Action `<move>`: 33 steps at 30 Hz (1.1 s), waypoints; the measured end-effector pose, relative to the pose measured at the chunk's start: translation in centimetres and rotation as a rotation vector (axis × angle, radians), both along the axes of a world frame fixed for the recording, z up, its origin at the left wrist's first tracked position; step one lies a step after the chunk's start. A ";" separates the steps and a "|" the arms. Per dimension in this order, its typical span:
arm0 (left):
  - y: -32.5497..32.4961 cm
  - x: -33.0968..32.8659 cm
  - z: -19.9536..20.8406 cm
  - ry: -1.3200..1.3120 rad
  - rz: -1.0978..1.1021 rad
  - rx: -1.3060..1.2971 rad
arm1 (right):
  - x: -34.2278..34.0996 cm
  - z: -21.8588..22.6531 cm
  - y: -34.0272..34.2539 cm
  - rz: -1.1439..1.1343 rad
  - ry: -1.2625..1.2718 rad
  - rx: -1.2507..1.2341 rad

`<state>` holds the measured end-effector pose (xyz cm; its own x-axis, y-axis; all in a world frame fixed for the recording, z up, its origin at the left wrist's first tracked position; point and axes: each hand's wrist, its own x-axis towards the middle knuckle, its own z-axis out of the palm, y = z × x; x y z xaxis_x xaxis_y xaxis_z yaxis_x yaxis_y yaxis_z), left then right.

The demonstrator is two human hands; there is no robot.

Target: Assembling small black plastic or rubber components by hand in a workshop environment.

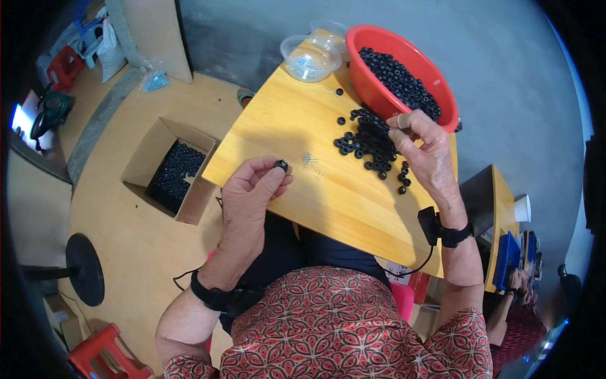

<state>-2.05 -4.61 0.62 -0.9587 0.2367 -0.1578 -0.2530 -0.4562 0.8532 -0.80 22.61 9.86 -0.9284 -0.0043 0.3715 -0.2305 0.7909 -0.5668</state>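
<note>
Pinched between the thumb and fingers of my left hand [252,189] is a small black round part [281,165], held over the near left edge of the yellow wooden table [259,136]. My right hand [421,144] is over the right side of a loose pile of black round parts [372,142], its thumb and fingertips closed together. Whatever is between those fingertips, if anything, is too small to make out. Just beyond that hand, a red basin [404,104] leans with many more black parts inside. Tiny shiny metal pieces [311,163] lie scattered right of my left hand.
Clear plastic bowls [309,60] stand at the table's far edge, one holding small metal pieces. On the floor to the left, a cardboard box [189,202] contains black parts. A red stool [107,354] stands lower left. At far right, another person's hands [519,282] are near blue trays [505,256].
</note>
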 end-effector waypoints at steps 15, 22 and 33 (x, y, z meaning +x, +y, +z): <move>0.9 1.1 -0.1 0.011 -0.049 -0.091 | 5.5 -5.8 10.6 -0.305 -0.021 0.213; 1.1 1.3 -0.3 0.018 -0.068 -0.113 | 5.6 -7.5 11.8 -0.333 -0.104 0.062; 1.3 1.5 -0.5 0.011 -0.094 -0.125 | 2.7 -7.8 6.6 -0.064 -0.073 0.435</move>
<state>-0.59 -3.29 0.10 -0.9352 0.3044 -0.1809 -0.2796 -0.3211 0.9048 1.95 29.22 2.08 -0.9557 -0.0871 0.2811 -0.1447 0.9709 -0.1911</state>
